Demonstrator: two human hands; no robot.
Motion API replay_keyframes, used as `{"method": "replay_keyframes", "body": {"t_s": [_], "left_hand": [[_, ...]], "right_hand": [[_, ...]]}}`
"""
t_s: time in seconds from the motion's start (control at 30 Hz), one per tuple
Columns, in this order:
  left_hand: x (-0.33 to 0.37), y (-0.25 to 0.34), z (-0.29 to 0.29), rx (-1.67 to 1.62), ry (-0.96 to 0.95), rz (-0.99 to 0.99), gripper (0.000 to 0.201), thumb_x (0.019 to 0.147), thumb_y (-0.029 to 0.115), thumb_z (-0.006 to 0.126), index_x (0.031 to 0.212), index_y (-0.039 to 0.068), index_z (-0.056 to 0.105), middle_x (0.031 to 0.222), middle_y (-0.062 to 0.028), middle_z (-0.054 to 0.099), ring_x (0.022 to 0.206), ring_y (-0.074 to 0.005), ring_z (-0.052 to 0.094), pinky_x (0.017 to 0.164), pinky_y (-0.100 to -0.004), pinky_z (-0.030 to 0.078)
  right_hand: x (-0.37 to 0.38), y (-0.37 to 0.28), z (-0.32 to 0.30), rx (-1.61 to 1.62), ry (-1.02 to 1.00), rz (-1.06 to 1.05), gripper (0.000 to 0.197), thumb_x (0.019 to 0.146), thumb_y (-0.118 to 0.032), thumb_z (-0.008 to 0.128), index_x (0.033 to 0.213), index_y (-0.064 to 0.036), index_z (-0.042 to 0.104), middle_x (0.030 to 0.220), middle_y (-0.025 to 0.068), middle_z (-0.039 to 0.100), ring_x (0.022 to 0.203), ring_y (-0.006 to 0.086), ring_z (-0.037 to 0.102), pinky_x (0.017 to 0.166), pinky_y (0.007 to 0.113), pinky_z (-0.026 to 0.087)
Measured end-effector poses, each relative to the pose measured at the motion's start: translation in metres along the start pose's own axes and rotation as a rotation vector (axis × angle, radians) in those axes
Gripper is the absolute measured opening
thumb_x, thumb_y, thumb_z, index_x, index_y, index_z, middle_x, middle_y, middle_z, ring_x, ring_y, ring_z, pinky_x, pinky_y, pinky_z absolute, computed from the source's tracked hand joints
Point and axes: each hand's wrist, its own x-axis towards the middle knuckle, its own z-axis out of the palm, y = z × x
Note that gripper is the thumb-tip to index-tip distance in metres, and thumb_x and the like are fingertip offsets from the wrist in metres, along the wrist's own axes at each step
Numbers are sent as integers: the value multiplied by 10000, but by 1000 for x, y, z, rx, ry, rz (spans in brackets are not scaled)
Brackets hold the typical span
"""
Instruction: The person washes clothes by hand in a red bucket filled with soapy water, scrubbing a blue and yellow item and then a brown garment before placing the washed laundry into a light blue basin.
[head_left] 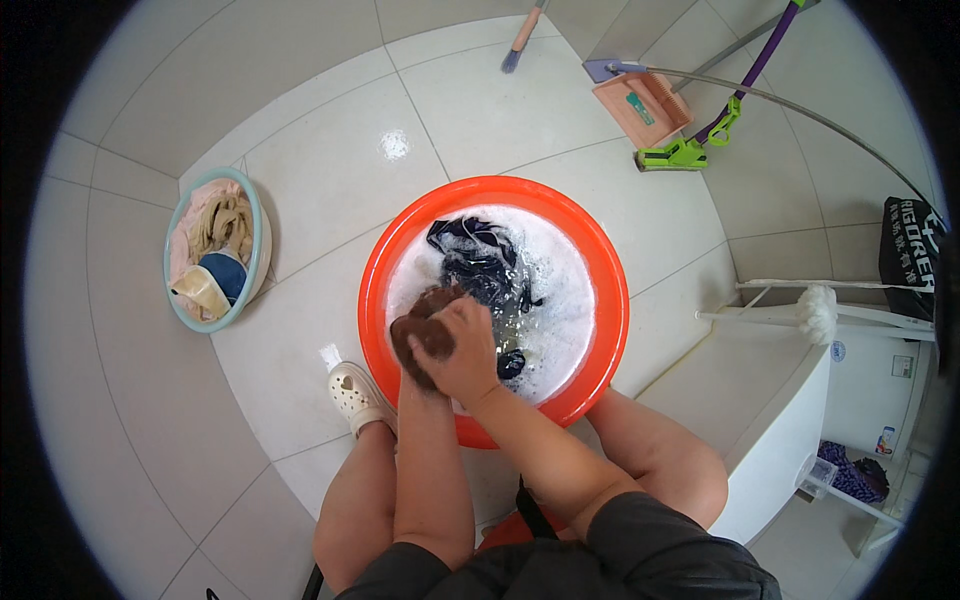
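A bunched brown cloth, wet and partly blurred, is at the left side of a red-orange basin of foamy water. My right hand lies across it with the fingers curled over its top. At the end of my left forearm the same cloth wraps round my left hand, which is mostly hidden by it. A dark navy garment floats in the suds just beyond my hands, partly under water. A small dark piece of cloth shows above the foam right of my right hand.
A pale blue-green tub of pink, beige and blue clothes stands at the left. Behind the basin are a pink dustpan, a green-headed mop and a brush. A white rack with a puff is at the right.
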Motion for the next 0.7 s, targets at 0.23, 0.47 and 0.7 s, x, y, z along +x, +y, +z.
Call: {"method": "replay_keyframes", "body": {"t_s": [0.23, 0.47, 0.7], "left_hand": [[22, -25, 58, 846, 735, -4, 205, 800, 39, 551, 1003, 36, 581, 979, -69, 576, 913, -145, 532, 790, -271, 427], [7, -20, 19, 800, 1029, 101, 562, 788, 113, 549, 1313, 101, 352, 1279, -109, 414, 1132, -229, 427, 920, -353, 350], [5, -30, 5, 692, 1006, -45, 655, 776, 367, 573, 1350, 213, 300, 1328, -65, 358, 1177, -267, 366, 857, -491, 339]], "right_hand": [[0, 140, -17, -166, 54, 656, 380, 813, -316, 568, 1052, -21, 564, 1030, 225, 548, 968, 398, 506, 843, 430, 398], [-40, 145, -14, -572, -162, 508, 552, 779, -349, 617, 1239, -114, 424, 1290, 129, 367, 1194, 333, 329, 924, 484, 343], [-23, 144, -1, 239, -52, 659, 186, 762, -130, 495, 886, -18, 577, 839, 141, 605, 838, 311, 556, 755, 327, 427]]}}
